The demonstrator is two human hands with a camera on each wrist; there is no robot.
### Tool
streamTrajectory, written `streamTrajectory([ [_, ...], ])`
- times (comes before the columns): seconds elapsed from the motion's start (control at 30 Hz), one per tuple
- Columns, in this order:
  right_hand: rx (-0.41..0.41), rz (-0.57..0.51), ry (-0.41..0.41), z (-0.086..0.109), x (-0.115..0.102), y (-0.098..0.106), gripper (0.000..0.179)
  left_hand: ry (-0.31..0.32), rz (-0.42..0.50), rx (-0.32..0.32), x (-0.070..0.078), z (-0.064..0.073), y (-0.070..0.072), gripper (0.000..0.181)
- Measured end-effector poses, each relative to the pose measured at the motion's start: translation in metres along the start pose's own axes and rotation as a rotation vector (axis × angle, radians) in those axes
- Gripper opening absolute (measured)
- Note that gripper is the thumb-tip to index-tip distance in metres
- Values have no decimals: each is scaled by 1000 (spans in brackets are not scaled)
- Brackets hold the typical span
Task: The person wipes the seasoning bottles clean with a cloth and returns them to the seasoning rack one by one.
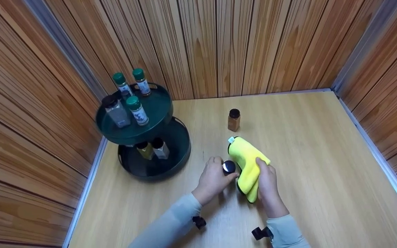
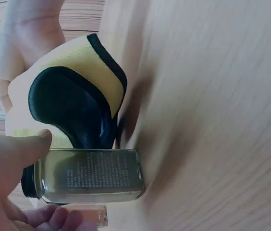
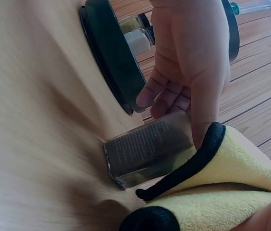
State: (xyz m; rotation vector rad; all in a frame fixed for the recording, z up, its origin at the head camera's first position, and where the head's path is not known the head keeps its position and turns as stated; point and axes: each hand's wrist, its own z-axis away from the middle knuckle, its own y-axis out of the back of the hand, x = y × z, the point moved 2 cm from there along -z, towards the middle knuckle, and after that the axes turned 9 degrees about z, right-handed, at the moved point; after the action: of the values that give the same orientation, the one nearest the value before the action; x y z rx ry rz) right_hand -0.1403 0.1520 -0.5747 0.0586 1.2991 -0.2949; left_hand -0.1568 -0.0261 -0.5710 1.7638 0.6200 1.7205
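My left hand (image 1: 214,179) grips a square glass spice jar (image 2: 90,175) with a black cap (image 1: 229,167) around its upper part. The jar stands close over the table, with small printed text on its side, and its contents look dark. In my right hand (image 1: 267,181) is a bunched yellow cloth (image 1: 248,162) with black edging, pinched between thumb and fingers. The cloth lies right beside the jar, and in the right wrist view its black edge overlaps the glass. Part of the right hand's fingers is hidden behind the cloth.
A second jar (image 1: 233,123) with brown contents and a dark cap stands beyond the cloth. To the left is a dark green two-tier round rack (image 1: 157,113) bearing several jars, some green-capped (image 1: 138,112), some black-capped (image 1: 160,148). Wood-panelled walls (image 1: 205,48) enclose the table.
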Motion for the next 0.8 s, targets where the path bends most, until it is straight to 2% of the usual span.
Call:
streamTrajectory([
  [0.23,-14,9,0,2,-1,-2,40,5,71,-42,2,-2,7,56],
  [0.4,-22,48,29,1,-2,-2,37,-41,91,-50,1,-2,12,49],
  [0.57,-20,198,44,-1,-2,-2,36,-73,111,-85,1,-3,15,39],
  [0.8,2,388,87,0,0,-11,34,-59,138,-144,3,-6,15,34],
])
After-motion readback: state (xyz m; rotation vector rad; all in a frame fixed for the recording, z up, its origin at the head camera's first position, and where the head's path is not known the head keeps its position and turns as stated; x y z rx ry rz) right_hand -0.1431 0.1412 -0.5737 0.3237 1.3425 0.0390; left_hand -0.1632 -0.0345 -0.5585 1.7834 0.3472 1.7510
